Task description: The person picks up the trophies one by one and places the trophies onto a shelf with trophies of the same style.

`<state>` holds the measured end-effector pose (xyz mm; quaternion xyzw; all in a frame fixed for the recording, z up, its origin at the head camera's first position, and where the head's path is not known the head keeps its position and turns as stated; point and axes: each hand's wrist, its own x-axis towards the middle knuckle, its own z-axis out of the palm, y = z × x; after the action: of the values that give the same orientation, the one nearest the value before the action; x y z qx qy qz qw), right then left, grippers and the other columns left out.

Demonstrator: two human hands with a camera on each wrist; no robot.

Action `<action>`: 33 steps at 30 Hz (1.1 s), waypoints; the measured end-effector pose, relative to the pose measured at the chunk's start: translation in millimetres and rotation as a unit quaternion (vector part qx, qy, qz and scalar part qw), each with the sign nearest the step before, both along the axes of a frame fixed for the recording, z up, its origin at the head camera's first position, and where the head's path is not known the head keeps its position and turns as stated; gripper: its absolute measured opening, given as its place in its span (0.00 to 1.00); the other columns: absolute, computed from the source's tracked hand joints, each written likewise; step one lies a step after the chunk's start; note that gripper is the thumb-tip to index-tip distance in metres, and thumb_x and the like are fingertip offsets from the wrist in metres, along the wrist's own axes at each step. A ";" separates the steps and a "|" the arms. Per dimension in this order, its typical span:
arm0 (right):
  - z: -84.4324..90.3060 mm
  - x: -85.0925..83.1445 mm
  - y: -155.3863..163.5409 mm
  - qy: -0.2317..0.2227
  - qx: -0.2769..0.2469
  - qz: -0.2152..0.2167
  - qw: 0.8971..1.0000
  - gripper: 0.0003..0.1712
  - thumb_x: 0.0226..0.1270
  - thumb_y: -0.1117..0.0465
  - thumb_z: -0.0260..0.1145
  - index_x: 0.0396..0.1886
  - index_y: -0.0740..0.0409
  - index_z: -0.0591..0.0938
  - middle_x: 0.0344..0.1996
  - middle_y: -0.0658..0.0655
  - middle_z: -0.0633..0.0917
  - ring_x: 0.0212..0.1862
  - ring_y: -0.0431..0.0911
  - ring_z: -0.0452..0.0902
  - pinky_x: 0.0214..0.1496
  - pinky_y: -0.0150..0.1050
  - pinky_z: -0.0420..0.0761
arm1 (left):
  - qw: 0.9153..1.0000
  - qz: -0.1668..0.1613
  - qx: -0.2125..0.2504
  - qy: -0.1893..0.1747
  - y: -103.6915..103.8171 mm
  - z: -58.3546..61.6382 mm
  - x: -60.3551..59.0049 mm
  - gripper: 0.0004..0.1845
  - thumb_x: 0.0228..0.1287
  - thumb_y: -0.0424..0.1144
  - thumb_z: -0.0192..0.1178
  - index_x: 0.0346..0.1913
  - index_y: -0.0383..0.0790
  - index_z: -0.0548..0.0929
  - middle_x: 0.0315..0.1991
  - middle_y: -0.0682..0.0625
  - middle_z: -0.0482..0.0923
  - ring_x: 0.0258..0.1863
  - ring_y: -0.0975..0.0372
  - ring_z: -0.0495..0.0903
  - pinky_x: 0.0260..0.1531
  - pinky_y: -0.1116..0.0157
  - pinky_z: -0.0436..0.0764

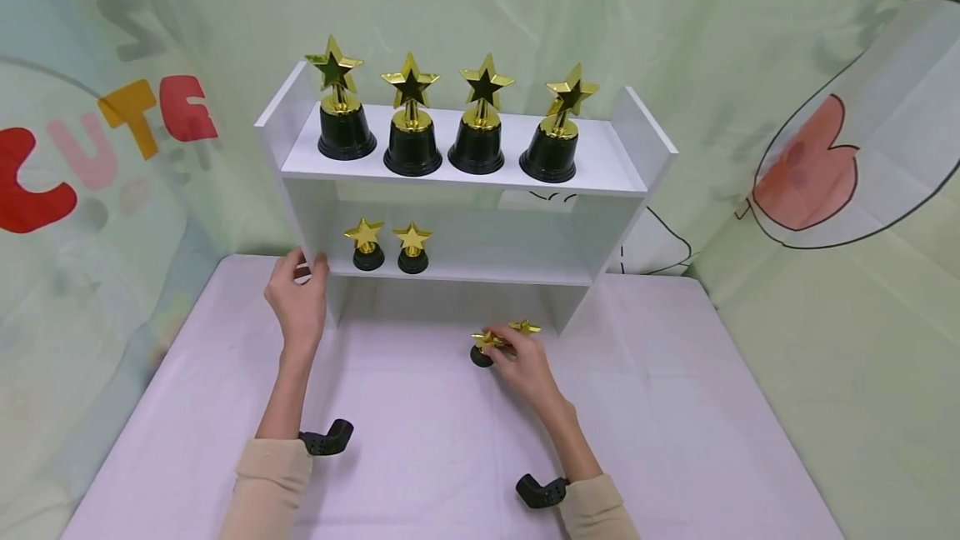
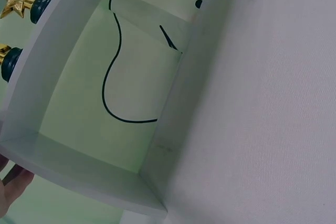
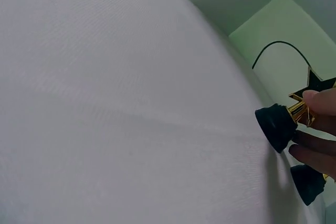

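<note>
A white shelf unit [image 1: 465, 177] stands on the table, and my left hand [image 1: 298, 294] grips the front edge of its left side panel. In the left wrist view, fingertips [image 2: 17, 187] show at that panel's edge. My right hand [image 1: 531, 367] pinches a small gold star trophy [image 3: 277, 125] by the stem under its star, with the black base low over the cloth. A second small star trophy [image 1: 525, 327] is just beyond those fingers, partly hidden; its black base [image 3: 308, 183] shows below them in the right wrist view. Both are in front of the shelf's lower right part.
Several larger star trophies [image 1: 482, 119] line the top shelf. Two small star trophies, one at the left [image 1: 366, 247] and one beside it [image 1: 412, 250], stand on the middle shelf's left half. Pale cloth covers the table [image 1: 420, 440]; printed curtains [image 1: 787, 315] hang around it.
</note>
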<state>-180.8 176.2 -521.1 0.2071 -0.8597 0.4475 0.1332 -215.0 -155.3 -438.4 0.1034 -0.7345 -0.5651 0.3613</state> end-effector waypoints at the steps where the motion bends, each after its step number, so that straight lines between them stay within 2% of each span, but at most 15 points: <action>1: -1.0 -0.4 0.1 0.002 0.001 -0.001 1.000 0.16 0.59 0.76 0.73 0.49 0.67 0.86 0.45 0.65 0.89 0.44 0.57 0.89 0.46 0.42 0.89 | 1.000 0.000 0.000 -0.001 -0.1 0.0 0.0 0.13 0.67 0.32 0.64 0.51 0.30 0.87 0.45 0.35 0.84 0.37 0.54 0.81 0.34 0.83 0.75; 9: -6.4 -2.1 2.1 0.023 0.006 -0.004 1.000 0.15 0.59 0.74 0.74 0.47 0.65 0.87 0.45 0.62 0.90 0.43 0.55 0.89 0.42 0.37 0.89 | 1.000 0.003 -0.006 -0.004 0.1 -1.5 -1.6 0.13 0.68 0.32 0.63 0.52 0.31 0.87 0.45 0.35 0.84 0.37 0.57 0.80 0.34 0.84 0.74; 16: -1.8 0.5 2.3 0.040 -0.004 0.007 0.999 0.14 0.59 0.74 0.74 0.46 0.65 0.87 0.44 0.63 0.91 0.43 0.56 0.90 0.41 0.35 0.89 | 1.000 0.006 -0.003 0.000 1.4 0.1 -0.4 0.13 0.67 0.32 0.64 0.50 0.30 0.87 0.44 0.34 0.84 0.37 0.53 0.81 0.34 0.84 0.74; 26: 17.4 7.0 0.5 0.055 0.008 0.028 0.998 0.17 0.61 0.75 0.73 0.50 0.67 0.86 0.45 0.64 0.90 0.44 0.55 0.89 0.44 0.36 0.89 | 1.000 0.005 -0.004 0.004 0.9 1.0 0.5 0.13 0.67 0.32 0.64 0.51 0.30 0.87 0.44 0.33 0.84 0.37 0.50 0.81 0.33 0.85 0.74; 33: 43.0 12.3 -3.3 0.092 0.029 0.055 0.994 0.18 0.61 0.76 0.72 0.51 0.67 0.86 0.45 0.63 0.90 0.44 0.53 0.90 0.43 0.35 0.89 | 1.000 0.007 -0.005 0.001 0.6 0.0 -0.2 0.13 0.67 0.31 0.63 0.51 0.29 0.87 0.44 0.34 0.84 0.37 0.51 0.81 0.33 0.85 0.73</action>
<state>-168.5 173.0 -478.1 0.2978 -0.8437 0.4086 0.1806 -215.3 -154.7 -438.3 0.1065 -0.7361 -0.5592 0.3663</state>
